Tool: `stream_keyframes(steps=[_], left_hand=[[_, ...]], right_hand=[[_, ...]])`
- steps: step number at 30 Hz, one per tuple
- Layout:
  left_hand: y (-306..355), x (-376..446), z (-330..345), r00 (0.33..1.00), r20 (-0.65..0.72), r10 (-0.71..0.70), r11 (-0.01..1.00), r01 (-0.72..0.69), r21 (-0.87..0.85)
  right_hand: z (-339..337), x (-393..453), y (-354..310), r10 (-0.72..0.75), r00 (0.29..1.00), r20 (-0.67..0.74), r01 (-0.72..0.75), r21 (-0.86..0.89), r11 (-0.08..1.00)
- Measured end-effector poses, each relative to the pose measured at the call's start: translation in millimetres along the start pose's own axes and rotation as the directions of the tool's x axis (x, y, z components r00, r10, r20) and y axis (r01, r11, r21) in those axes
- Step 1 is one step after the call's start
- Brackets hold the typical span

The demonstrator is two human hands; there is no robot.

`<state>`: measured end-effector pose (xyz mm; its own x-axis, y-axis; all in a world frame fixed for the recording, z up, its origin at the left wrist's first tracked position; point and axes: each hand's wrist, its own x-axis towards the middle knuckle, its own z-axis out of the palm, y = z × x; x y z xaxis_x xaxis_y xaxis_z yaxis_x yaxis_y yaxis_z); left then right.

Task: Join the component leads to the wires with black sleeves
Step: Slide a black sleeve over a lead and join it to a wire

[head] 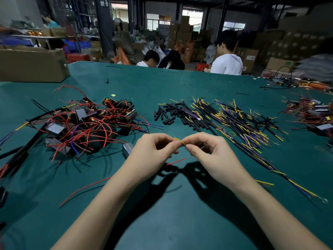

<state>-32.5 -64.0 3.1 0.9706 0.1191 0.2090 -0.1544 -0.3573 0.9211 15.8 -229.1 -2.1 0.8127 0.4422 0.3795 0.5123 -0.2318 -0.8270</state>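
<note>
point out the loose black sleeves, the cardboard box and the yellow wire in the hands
black sleeves (166,114), head view, middle of the loose pile
cardboard box (32,66), head view, its front wall
yellow wire (179,140), head view, the bare stretch between the two hands' fingers

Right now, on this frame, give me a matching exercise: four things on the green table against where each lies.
Things:
1. loose black sleeves
2. components with red leads
3. cardboard box
4. yellow wire

Places:
A. far left edge
B. pinched between left hand and right hand
C. centre, beyond the hands
D. pile left of the hands

Pairs: 1-C, 2-D, 3-A, 4-B
</note>
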Motion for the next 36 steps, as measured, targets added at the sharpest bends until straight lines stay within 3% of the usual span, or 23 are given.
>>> stream_keyframes(steps=[5, 16, 22, 30, 36], left_hand=[[1, -1, 0, 0.999, 0.025, 0.020, 1.000, -0.019, -0.022], [4, -1, 1, 0.998, -0.052, -0.028, 0.999, 0.027, -0.028], [6, -3, 4, 0.996, -0.082, -0.044, 0.999, 0.046, 0.024], [4, -3, 8, 0.990, -0.141, -0.025, 0.997, 0.036, 0.073], [6, -4, 1, 0.999, -0.033, 0.016, 1.000, -0.015, 0.003]], right_hand=[[1, -1, -3, 0.033, 0.999, 0.031, -0.035, 0.079, 0.996], [9, -4, -10, 0.071, 0.997, -0.007, -0.070, 0.058, 0.996], [9, -4, -12, 0.034, 0.998, -0.046, -0.037, -0.084, 0.996], [13, -5, -14, 0.032, 0.999, -0.038, -0.036, -0.111, 0.993], [9, 0, -11, 0.112, 0.994, 0.002, -0.111, 0.135, 0.985]])
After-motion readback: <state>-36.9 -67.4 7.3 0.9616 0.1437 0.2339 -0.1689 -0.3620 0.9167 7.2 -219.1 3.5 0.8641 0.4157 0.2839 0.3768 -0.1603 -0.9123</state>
